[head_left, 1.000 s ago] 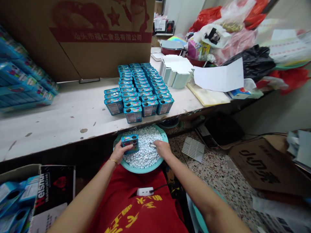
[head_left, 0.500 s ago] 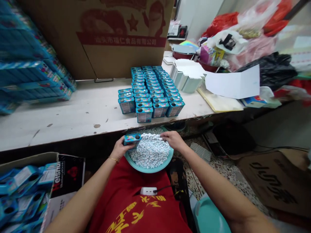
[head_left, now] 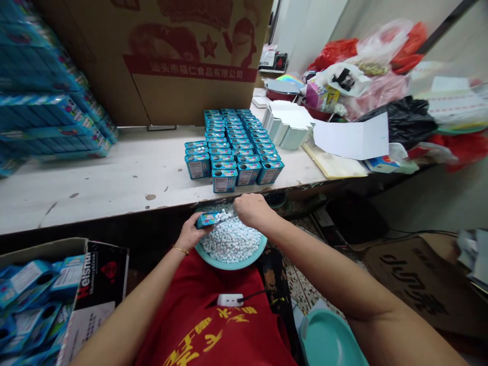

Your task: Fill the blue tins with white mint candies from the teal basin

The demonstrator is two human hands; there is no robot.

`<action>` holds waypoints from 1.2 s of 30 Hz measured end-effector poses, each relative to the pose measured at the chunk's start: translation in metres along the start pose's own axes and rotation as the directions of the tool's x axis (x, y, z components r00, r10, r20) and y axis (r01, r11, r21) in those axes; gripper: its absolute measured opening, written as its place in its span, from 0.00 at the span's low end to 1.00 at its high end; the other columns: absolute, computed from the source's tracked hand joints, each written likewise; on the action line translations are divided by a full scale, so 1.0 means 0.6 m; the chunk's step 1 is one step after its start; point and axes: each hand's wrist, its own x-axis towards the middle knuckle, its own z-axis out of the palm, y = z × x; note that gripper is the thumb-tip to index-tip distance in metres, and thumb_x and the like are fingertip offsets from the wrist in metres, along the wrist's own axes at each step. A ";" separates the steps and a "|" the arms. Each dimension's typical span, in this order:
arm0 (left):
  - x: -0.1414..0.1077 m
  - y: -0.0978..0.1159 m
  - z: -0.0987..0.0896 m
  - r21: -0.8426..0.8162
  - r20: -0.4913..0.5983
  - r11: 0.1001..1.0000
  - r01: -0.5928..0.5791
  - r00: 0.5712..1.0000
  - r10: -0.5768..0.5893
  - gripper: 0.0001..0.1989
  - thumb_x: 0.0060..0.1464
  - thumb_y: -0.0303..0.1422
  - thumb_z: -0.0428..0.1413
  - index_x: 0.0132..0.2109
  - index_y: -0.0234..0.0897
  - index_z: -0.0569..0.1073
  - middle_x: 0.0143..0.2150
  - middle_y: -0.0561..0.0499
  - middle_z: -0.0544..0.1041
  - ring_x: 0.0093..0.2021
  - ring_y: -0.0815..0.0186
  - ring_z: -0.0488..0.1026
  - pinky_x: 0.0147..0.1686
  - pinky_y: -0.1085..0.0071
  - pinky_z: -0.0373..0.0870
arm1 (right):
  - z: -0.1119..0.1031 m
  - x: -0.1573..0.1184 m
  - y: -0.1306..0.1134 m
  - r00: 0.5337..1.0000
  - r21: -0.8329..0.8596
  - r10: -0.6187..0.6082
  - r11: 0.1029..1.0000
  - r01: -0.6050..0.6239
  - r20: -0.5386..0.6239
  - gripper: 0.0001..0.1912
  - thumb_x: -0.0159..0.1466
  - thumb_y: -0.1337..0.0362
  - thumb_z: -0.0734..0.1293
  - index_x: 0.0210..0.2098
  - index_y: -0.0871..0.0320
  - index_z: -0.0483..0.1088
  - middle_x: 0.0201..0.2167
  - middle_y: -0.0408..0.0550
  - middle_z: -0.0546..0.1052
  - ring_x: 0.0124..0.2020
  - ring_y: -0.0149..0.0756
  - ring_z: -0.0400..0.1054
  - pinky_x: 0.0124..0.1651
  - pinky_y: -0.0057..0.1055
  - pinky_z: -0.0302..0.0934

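Over the bowl (head_left: pixel 229 266), my left fingers (head_left: pixel 202 232) hold a blue box (head_left: pixel 207 219) — my right fingers (head_left: pixel 243 206) curl closed, contents hidden.

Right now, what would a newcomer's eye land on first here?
Probably the bowl of white pellets low in the middle, below the table's edge, where the left hand holds a blue box with the right hand close by. Next come the rows of blue boxes on the table, then the big brown carton behind them.
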 end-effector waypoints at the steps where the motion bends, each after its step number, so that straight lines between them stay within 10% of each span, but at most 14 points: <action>1: 0.001 -0.004 -0.001 -0.002 -0.005 1.000 0.005 1.000 -0.005 0.24 0.33 0.36 0.62 0.41 0.33 0.70 0.36 0.49 0.73 0.38 0.63 0.69 0.43 0.67 0.65 | -0.003 0.000 -0.003 1.000 -0.004 -0.006 1.000 0.006 -0.020 0.16 0.60 0.69 0.56 0.43 0.62 0.70 0.39 0.62 0.74 0.44 0.42 0.68 0.44 0.35 0.59; 11: 0.006 -0.014 -0.004 -0.080 0.000 0.995 0.052 0.999 -0.052 0.23 0.33 0.35 0.63 0.41 0.33 0.71 0.36 0.50 0.75 0.37 0.64 0.70 0.43 0.67 0.65 | 0.021 -0.015 0.052 0.995 -0.012 0.021 1.000 -0.023 -0.097 0.16 0.57 0.70 0.56 0.38 0.56 0.72 0.35 0.55 0.76 0.39 0.41 0.70 0.38 0.33 0.61; 17: 0.005 -0.025 -0.010 -0.308 0.056 0.930 0.201 0.980 -0.194 0.26 0.30 0.33 0.65 0.42 0.33 0.71 0.37 0.49 0.76 0.38 0.63 0.72 0.45 0.65 0.65 | 0.168 -0.039 0.147 0.982 0.015 0.182 0.983 -0.183 0.053 0.17 0.59 0.70 0.54 0.38 0.51 0.71 0.37 0.49 0.75 0.39 0.39 0.69 0.37 0.31 0.59; 25: 0.009 -0.042 0.054 -0.448 0.103 0.830 0.333 0.941 -0.322 0.25 0.34 0.33 0.64 0.43 0.33 0.69 0.39 0.47 0.76 0.39 0.61 0.73 0.45 0.60 0.67 | 0.317 0.033 0.065 0.974 0.393 0.211 0.905 -0.161 -0.088 0.18 0.63 0.67 0.52 0.47 0.51 0.67 0.46 0.44 0.72 0.47 0.32 0.64 0.45 0.23 0.56; 31: 0.005 -0.024 0.028 -0.448 0.109 0.851 0.275 0.961 -0.254 0.24 0.36 0.32 0.63 0.44 0.32 0.69 0.41 0.45 0.75 0.41 0.60 0.72 0.47 0.61 0.65 | 0.343 0.056 0.073 0.942 0.660 0.304 0.738 -0.140 -0.140 0.14 0.61 0.65 0.57 0.43 0.53 0.71 0.44 0.43 0.74 0.45 0.30 0.66 0.46 0.27 0.59; 36: 0.000 -0.014 -0.010 -0.302 0.012 0.932 0.200 0.978 -0.207 0.26 0.31 0.34 0.65 0.42 0.33 0.70 0.38 0.48 0.76 0.39 0.62 0.72 0.45 0.62 0.65 | 0.293 0.039 0.100 0.935 0.788 0.278 0.616 0.001 -0.219 0.13 0.58 0.65 0.60 0.39 0.55 0.73 0.37 0.44 0.77 0.39 0.32 0.69 0.42 0.28 0.62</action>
